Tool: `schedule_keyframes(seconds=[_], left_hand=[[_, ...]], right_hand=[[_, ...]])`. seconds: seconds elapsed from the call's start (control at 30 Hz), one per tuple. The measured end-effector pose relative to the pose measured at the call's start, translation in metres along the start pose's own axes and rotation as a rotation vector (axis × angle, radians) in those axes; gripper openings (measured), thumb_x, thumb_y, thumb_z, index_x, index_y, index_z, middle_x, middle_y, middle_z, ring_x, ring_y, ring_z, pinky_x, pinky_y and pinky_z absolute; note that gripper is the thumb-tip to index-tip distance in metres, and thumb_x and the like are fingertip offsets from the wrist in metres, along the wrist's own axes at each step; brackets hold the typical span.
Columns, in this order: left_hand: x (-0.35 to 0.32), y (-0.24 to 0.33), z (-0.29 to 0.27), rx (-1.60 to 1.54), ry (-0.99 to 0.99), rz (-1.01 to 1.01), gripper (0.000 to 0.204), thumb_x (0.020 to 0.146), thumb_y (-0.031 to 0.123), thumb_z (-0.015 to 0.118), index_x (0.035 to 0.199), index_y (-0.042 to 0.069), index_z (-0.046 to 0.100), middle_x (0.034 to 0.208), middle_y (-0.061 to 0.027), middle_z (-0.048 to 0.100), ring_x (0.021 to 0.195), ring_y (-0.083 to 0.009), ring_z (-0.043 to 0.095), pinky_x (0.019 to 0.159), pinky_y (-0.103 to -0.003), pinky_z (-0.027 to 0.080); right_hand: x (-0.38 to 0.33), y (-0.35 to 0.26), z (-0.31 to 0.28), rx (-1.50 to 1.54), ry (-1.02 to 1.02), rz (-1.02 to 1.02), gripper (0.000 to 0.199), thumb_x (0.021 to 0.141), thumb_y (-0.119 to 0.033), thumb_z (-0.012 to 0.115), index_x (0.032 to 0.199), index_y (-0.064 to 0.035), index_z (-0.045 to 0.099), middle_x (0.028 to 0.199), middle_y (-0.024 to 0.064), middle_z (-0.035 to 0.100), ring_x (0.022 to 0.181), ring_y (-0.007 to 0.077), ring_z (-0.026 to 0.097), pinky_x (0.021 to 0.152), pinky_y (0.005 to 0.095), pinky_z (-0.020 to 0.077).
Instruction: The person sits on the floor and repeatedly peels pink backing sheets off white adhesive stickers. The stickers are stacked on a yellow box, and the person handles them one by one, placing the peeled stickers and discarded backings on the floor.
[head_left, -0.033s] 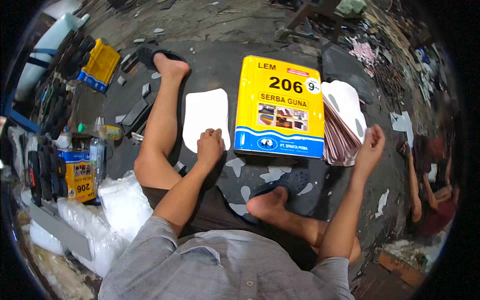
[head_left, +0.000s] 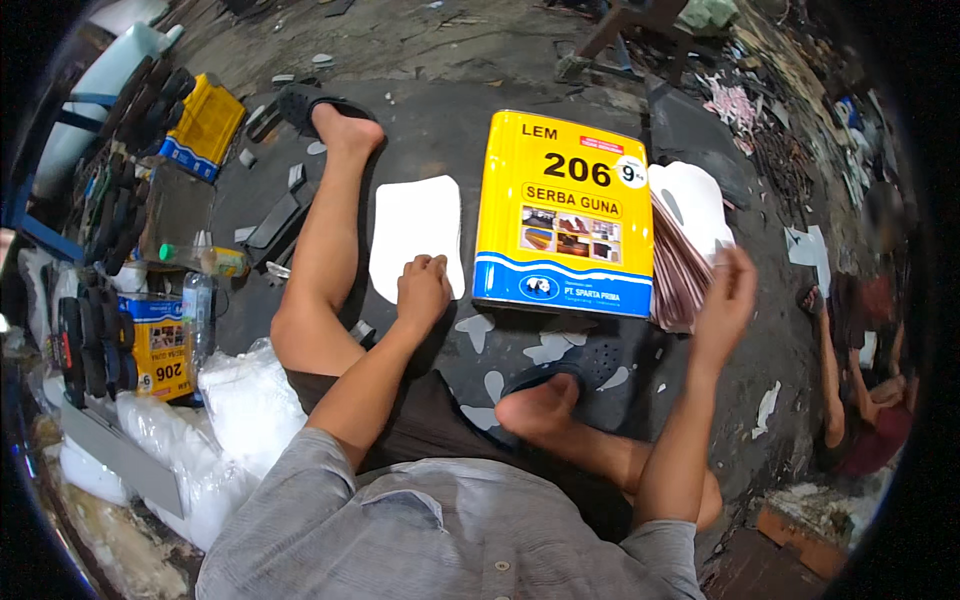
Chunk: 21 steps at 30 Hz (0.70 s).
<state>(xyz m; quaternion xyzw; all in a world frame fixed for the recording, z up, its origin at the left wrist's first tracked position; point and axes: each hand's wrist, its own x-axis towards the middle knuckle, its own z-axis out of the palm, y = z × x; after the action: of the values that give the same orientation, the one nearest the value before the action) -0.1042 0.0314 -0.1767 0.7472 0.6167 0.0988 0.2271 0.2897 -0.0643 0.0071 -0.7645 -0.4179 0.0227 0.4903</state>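
Along the left edge of the frame stand a row of dark shoe soles [head_left: 80,340], a small yellow tin [head_left: 165,350] and clear plastic bottles [head_left: 200,300], with bundles of white plastic bags [head_left: 240,400] at the lower left and a yellow crate [head_left: 205,125] in the upper left. Moving toward the centre, the person sits on the dark floor [head_left: 450,110] with the left leg stretched out to a black sandal [head_left: 300,100]. The left hand [head_left: 423,290] is curled into a loose fist, knuckles pressing down on the near edge of a white insole-shaped sheet [head_left: 415,225] that lies flat on the floor just left of centre. Just beside that sheet, touching or nearly so, stands a large yellow and blue rectangular can [head_left: 565,215] in the middle of the frame. To its right a stack of thin brownish sheets [head_left: 680,275] leans against it, with more white cutouts [head_left: 695,200] behind. The right hand [head_left: 725,295] is blurred, fingers fairly open, at the near edge of that stack; I cannot tell whether it grips any sheet.
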Motion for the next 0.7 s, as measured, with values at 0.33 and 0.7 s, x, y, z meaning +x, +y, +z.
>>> schedule_keyframes(seconds=[0.33,0.7], left_hand=[[0.008,0.004,-0.040,-0.335,0.014,-0.335,0.033,0.087,0.019,0.073,0.116,0.002,0.078,0.107,-0.0229,0.077,0.100,-0.0375,0.075,0.092,-0.044,0.058],[-0.029,0.014,-0.160,-1.172,-0.141,-0.142,0.046,0.095,0.022,0.080,0.135,0.002,0.069,0.117,-0.0084,0.070,0.104,-0.0150,0.065,0.091,-0.028,0.054]], right_hand=[[-0.191,-0.105,0.151,0.241,-1.434,-0.016,0.052,0.101,-0.033,0.067,0.139,0.0016,0.061,0.117,0.0246,0.073,0.109,0.0360,0.072,0.096,0.0439,0.0554],[-0.198,-0.136,0.212,0.610,-0.814,0.127,0.029,0.105,-0.012,0.060,0.130,0.0010,0.066,0.104,0.0183,0.075,0.091,0.0296,0.075,0.082,0.0373,0.0587]])
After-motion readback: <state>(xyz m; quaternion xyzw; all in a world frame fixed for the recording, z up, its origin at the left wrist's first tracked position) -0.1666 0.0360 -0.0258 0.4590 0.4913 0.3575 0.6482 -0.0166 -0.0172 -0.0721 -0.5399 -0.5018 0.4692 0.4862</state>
